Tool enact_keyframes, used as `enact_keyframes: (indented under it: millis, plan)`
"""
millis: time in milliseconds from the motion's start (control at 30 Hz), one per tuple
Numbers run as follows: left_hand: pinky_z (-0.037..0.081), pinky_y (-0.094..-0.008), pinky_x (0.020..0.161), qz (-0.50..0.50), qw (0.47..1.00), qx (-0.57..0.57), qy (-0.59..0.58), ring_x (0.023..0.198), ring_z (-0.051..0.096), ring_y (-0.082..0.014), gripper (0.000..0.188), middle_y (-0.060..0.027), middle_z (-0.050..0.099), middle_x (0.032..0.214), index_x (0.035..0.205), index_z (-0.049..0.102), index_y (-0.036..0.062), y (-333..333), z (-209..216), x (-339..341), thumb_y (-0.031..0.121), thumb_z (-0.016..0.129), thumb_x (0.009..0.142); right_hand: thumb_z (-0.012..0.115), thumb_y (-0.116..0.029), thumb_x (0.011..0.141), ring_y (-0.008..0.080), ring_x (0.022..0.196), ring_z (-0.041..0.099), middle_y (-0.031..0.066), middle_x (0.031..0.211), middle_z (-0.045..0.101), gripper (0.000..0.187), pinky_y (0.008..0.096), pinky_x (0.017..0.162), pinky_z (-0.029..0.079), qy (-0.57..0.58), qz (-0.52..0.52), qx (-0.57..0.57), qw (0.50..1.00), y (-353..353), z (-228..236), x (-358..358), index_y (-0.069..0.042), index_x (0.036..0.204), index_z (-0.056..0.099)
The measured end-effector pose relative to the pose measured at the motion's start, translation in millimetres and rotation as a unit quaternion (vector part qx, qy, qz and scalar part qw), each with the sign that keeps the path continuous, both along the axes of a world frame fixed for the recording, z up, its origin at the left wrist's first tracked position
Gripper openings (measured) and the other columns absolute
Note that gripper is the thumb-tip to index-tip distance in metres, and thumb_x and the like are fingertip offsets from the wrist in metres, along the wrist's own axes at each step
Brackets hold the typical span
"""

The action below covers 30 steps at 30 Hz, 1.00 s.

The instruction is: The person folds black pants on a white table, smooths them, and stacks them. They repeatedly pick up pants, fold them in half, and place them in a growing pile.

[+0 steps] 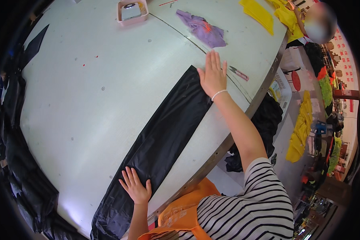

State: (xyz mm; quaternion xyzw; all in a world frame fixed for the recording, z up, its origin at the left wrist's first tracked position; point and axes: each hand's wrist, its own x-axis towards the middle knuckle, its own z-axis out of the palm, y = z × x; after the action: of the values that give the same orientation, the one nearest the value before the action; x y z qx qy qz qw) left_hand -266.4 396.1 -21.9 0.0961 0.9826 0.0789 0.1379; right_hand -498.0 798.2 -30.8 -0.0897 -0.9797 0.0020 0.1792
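A long folded piece of black shiny fabric lies slantwise across the pale table. My left hand rests flat on its nearer part, fingers spread. At the far end, my right hand lies with fingers stretched out, partly over the fabric's right corner and partly on the table; a white beaded bracelet circles that wrist. Just right of my right hand are small thread snips with a pinkish handle. Neither hand grips anything.
A purple cloth and a pink tray holding a white device sit at the far side. Yellow fabric lies by another person at the far right. Black fabric is heaped along the left edge. A white basket stands beyond the table's right edge.
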Motion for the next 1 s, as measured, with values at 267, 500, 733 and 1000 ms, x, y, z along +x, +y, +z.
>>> enact_keyframes:
  millis: [267,500,733,1000]
  plan:
    - [0.005,-0.0545,0.111,0.000,1.000,-0.003,0.025,0.140,0.015,-0.0383,0.074,-0.0205,0.022,0.150,0.140,0.028,-0.0036,-0.9,-7.5,4.2,0.037,0.050,0.082,0.063,-0.045,0.078,0.0252,0.134,0.032,0.0114,0.141,0.040,0.066,0.0507,0.109,0.024,-0.165,0.342,-0.049,0.924,-54.6,13.0,35.9,-0.007,0.130,0.049]
    - [0.004,-0.0552,0.111,0.018,1.000,0.021,-0.010,0.140,0.014,-0.0390,0.077,-0.0214,0.022,0.149,0.140,0.029,-0.0035,-3.6,-0.2,2.4,0.030,0.059,0.077,0.054,-0.025,0.090,0.0312,0.134,0.030,0.0149,0.146,0.031,0.060,0.0522,0.107,0.026,-0.067,-0.011,-0.057,0.996,87.8,1.5,-104.5,-0.016,0.143,0.028]
    - [0.012,-0.0541,0.109,-0.189,0.974,0.122,-0.002,0.137,0.025,-0.0333,0.074,-0.0161,0.031,0.147,0.135,0.042,0.0034,92.4,26.7,-53.6,0.042,0.066,0.076,0.061,-0.024,0.080,0.0357,0.112,0.052,0.0149,0.118,0.056,0.048,0.0396,0.092,0.045,-0.185,-0.059,-0.170,0.966,82.6,18.2,-146.7,-0.016,0.127,0.050]
    - [0.015,-0.0526,0.110,-0.171,0.971,0.158,0.051,0.136,0.027,-0.0304,0.071,-0.0124,0.035,0.145,0.137,0.040,0.0048,181.2,-11.6,-141.2,0.045,0.058,0.082,0.074,-0.014,0.062,0.0337,0.098,0.051,0.0140,0.107,0.054,0.035,0.0386,0.084,0.042,-0.010,0.321,-0.223,0.921,-27.9,41.4,34.7,-0.003,0.090,0.055]
